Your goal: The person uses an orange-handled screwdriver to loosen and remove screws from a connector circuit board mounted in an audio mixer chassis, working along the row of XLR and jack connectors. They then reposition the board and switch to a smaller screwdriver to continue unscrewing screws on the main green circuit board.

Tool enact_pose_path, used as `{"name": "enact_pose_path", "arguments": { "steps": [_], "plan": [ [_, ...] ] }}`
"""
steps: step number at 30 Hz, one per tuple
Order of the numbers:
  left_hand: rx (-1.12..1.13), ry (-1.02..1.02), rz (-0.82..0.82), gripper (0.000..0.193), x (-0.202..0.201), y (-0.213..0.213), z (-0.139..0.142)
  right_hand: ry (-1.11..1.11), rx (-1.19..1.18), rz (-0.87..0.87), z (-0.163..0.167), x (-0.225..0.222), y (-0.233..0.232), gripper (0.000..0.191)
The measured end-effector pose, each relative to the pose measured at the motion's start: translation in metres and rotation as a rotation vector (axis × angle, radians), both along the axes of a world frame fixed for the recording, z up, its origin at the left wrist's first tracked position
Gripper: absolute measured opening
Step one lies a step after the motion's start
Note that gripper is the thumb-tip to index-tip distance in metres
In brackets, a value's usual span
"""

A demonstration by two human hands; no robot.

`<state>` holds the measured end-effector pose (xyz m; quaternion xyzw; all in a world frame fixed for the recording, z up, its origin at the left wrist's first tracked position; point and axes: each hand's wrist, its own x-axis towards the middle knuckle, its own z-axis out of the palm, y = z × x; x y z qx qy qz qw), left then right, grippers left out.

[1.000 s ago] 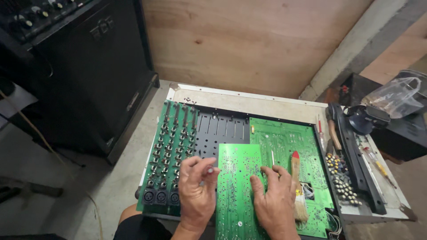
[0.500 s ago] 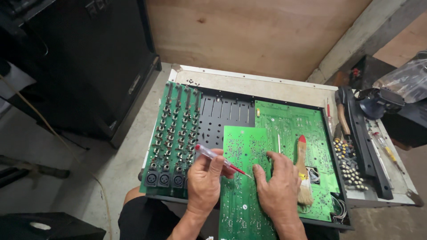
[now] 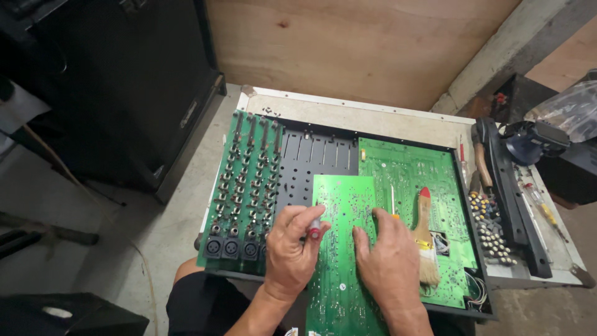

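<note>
At the chassis (image 3: 348,121) front edge, right hand (image 3: 390,264) lies flat and open on the loose board (image 3: 344,249), thin, light, fragile, best held by its edges; left hand (image 3: 292,249) grips a red-tipped tool (image 3: 314,230).

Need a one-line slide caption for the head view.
Left hand grips a red-tipped tool over a loose green circuit board; right hand presses it flat, paintbrush alongside.

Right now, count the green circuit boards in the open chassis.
3: the jack board at left, the narrow board under both hands, the large board at right. Others may be hidden.
</note>
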<state>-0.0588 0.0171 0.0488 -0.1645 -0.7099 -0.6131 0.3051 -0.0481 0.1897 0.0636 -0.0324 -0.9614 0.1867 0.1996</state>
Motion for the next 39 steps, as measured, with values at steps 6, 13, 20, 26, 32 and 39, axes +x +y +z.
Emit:
{"name": "enact_pose_path", "arguments": {
  "steps": [6,13,20,26,32,39],
  "plan": [
    [-0.188,0.044,0.090,0.036,-0.011,-0.003,0.007,-0.018,-0.074,-0.035,-0.004,-0.014,-0.009,0.062],
    [-0.225,0.007,0.099,0.034,-0.020,0.001,-0.008,-0.113,-0.047,-0.096,-0.021,-0.028,-0.009,0.074],
    [-0.262,0.067,0.083,0.037,-0.017,0.003,-0.016,-0.162,-0.057,-0.087,-0.029,-0.023,-0.008,0.075],
    [-0.359,0.116,0.011,0.048,-0.015,0.000,-0.018,-0.177,-0.059,-0.089,-0.028,-0.023,-0.008,0.076],
    [-0.549,0.268,0.058,0.044,-0.015,0.000,-0.016,-0.165,-0.049,-0.075,-0.030,-0.023,-0.007,0.074],
    [-0.487,0.235,0.073,0.050,-0.015,-0.004,-0.013,-0.186,-0.067,-0.099,-0.022,-0.023,-0.015,0.075]
  ]
}}
